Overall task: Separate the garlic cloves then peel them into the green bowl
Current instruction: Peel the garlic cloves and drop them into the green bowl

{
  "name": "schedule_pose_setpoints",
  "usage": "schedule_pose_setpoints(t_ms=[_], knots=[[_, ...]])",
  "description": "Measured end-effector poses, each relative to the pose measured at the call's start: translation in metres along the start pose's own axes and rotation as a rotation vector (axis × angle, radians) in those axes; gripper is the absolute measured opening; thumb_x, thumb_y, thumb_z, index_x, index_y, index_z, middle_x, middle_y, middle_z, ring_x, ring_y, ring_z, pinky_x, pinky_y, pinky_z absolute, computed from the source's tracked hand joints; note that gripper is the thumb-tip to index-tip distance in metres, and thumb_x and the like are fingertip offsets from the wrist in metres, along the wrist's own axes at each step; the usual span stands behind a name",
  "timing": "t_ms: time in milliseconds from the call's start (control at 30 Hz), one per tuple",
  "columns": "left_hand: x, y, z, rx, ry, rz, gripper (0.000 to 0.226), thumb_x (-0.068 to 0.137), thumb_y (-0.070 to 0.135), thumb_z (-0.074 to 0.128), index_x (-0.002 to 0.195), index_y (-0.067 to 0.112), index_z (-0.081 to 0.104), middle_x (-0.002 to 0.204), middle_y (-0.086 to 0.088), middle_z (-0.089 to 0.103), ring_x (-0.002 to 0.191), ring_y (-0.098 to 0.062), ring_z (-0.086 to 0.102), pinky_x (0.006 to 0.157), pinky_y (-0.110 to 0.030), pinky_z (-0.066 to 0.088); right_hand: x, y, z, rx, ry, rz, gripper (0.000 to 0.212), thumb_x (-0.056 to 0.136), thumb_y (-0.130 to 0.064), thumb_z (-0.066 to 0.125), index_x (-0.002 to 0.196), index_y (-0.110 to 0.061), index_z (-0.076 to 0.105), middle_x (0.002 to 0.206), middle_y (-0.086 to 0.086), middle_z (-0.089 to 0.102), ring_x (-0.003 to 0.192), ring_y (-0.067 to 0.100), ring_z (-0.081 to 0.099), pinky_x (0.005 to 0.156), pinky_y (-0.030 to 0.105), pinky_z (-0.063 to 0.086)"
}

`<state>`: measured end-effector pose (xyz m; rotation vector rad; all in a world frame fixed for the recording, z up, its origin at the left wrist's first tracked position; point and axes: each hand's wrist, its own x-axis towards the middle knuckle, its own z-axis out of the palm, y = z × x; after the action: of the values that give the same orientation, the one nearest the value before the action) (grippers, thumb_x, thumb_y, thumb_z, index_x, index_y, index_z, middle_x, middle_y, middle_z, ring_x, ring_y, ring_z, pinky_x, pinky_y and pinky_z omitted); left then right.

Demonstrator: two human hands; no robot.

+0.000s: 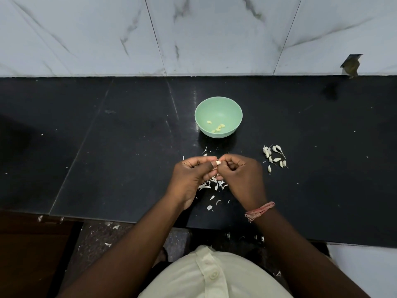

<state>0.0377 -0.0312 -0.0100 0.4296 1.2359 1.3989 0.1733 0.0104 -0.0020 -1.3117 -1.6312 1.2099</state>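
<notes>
Garlic clove [217,162] pinched between both hands, held just above the black table [129,147], pale tip showing between the thumbs. Long axis roughly left-right, running from one hand toward the other. Skin partly on, by the look; too small to tell how much.

Left hand [193,174] curled around the clove's left end, thumb on top. Right hand [240,173] curled too, fingertips nipping the right end, likely picking at skin. Both closed on the same clove.

Green bowl [218,117] straight ahead of the hands, away from the body, near but not touching. Four or so peeled cloves [218,127] lying in its bottom. Drop path: short reach forward, slightly right of the clove. Right hand sits marginally nearer the bowl's centre line; either hand could make it.

Unpeeled cloves [274,157] in a loose cluster on the table to the right, beside the right hand, well apart from the bowl. Next pickup probably falls to the right hand.

Peel scraps [211,186] scattered under and behind the hands, toward the table edge.
</notes>
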Motion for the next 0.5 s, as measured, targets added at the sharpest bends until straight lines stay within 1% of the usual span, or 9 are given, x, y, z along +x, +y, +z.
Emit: schedule_pose_setpoints(t_ms=[33,100,133,200,267,300,367,433,500], knots=[[-0.0002,0.0005,-0.0008,-0.028,-0.007,-0.015,0.016,0.088,-0.004,0.07,0.104,-0.006,0.072,0.102,-0.023,0.075,0.087,-0.022,0.074,0.078,-0.025,0.061,0.0012,-0.0004,-0.0007,0.012,-0.001,0.013,0.013,0.083,-0.01,0.066,0.072,-0.013,0.072,0.062,0.005,0.07,0.063,0.022,0.074,0.063,0.046,0.063],[0.0002,0.0009,-0.0032,-0.064,-0.032,-0.043,0.018,0.089,-0.004,0.067,0.106,-0.006,0.071,0.102,-0.021,0.074,0.085,-0.02,0.074,0.076,-0.022,0.059,0.0022,-0.0015,-0.0011,0.084,-0.001,0.071,0.017,0.086,-0.001,0.066,0.078,-0.012,0.075,0.068,0.007,0.074,0.064,0.022,0.075,0.06,0.034,0.062],[0.0007,0.0003,-0.0038,-0.057,-0.047,-0.041,0.018,0.09,-0.004,0.066,0.107,-0.005,0.071,0.101,-0.019,0.074,0.085,-0.019,0.073,0.076,-0.021,0.059,0.002,-0.0022,-0.001,0.121,-0.001,0.097,0.017,0.087,0.001,0.065,0.081,-0.011,0.076,0.07,0.007,0.074,0.064,0.023,0.075,0.059,0.031,0.061],[0.0017,-0.0016,-0.0039,0.029,-0.056,0.016,0.016,0.092,-0.003,0.065,0.106,-0.001,0.072,0.097,-0.015,0.075,0.082,-0.017,0.071,0.076,-0.022,0.058,0.0013,-0.0033,0.0,0.173,-0.008,0.125,0.014,0.089,0.002,0.065,0.085,-0.006,0.075,0.071,0.007,0.074,0.061,0.02,0.074,0.057,0.032,0.062],[0.0016,-0.0028,-0.0021,0.193,-0.034,0.104,0.014,0.093,0.0,0.065,0.104,0.004,0.074,0.093,-0.011,0.075,0.077,-0.014,0.066,0.076,-0.024,0.057,0.0005,-0.0028,0.0004,0.229,-0.016,0.154,0.011,0.09,0.004,0.064,0.086,-0.001,0.073,0.068,0.007,0.072,0.058,0.015,0.07,0.055,0.029,0.061],[0.001,-0.0034,-0.0014,0.261,-0.02,0.144,0.015,0.094,0.001,0.065,0.105,0.005,0.075,0.091,-0.009,0.076,0.075,-0.013,0.064,0.076,-0.025,0.057,0.0003,-0.0032,-0.0002,0.265,-0.02,0.17,0.011,0.091,0.004,0.063,0.087,0.001,0.073,0.067,0.01,0.071,0.057,0.015,0.068,0.055,0.028,0.06],[-0.002,-0.0039,0.001,0.352,-0.008,0.211,0.017,0.096,0.003,0.064,0.108,0.006,0.076,0.091,-0.005,0.077,0.075,-0.009,0.065,0.076,-0.027,0.057,0.0007,-0.0041,-0.0016,0.31,-0.025,0.208,0.012,0.092,0.005,0.061,0.088,0.001,0.072,0.07,0.021,0.07,0.058,0.02,0.069,0.056,0.028,0.06],[-0.0034,-0.0057,0.0022,0.431,-0.021,0.263,0.02,0.098,0.005,0.063,0.112,0.011,0.076,0.094,-0.003,0.078,0.082,-0.01,0.07,0.081,-0.031,0.058,0.0011,-0.0033,-0.002,0.341,-0.029,0.248,0.015,0.092,0.005,0.059,0.088,0.0,0.072,0.071,0.025,0.068,0.059,0.023,0.07,0.055,0.026,0.058],[-0.0045,-0.008,0.001,0.483,-0.04,0.306,0.025,0.096,0.005,0.067,0.117,0.015,0.075,0.1,0.0,0.078,0.092,-0.013,0.073,0.087,-0.032,0.058,0.0013,-0.0019,-0.0013,0.388,-0.033,0.273,0.016,0.092,0.006,0.057,0.088,0.001,0.072,0.069,0.017,0.068,0.059,0.021,0.066,0.056,0.028,0.059]])
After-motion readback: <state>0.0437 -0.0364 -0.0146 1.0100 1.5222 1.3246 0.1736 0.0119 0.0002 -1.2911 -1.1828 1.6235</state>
